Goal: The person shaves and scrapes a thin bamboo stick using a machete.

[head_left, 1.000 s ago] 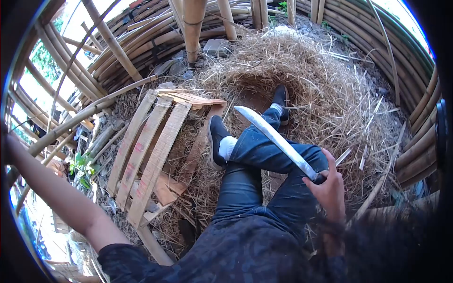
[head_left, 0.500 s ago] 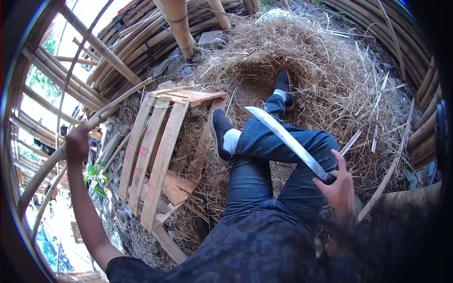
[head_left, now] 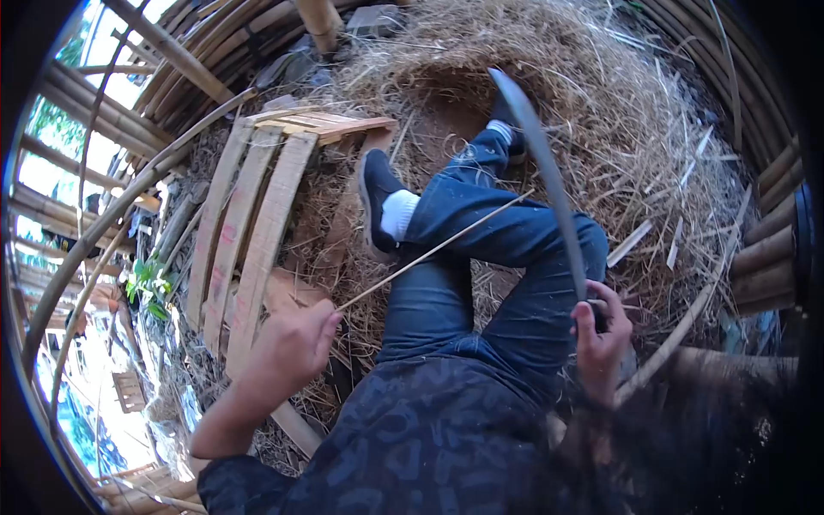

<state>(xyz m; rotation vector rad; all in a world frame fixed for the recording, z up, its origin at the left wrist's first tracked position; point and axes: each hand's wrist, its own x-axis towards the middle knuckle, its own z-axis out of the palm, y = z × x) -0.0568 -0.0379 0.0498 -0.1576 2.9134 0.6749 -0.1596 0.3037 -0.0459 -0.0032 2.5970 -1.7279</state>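
Observation:
My left hand (head_left: 287, 348) is closed around one end of a thin, pale stick (head_left: 436, 249), which looks like a bamboo sliver. The stick slants up to the right across my jeans, its far tip close to the blade. In my right hand (head_left: 603, 339) is the dark handle of a machete (head_left: 554, 176), mostly covered by my fingers. Its long, slightly curved blade points up and away over my right knee. My crossed legs (head_left: 515, 240) lie beneath both tools.
A slatted wooden crate (head_left: 273, 223) lies left of my legs. Dry straw (head_left: 601, 112) and loose pale strips (head_left: 631, 243) cover the ground ahead and right. Bamboo poles (head_left: 77, 257) frame the left side, and stacked bamboo (head_left: 764, 249) stands at right.
My left hand has left the bamboo pole and come down in front of me, now holding the thin stick. The machete has swung more upright, its blade turned edge-on.

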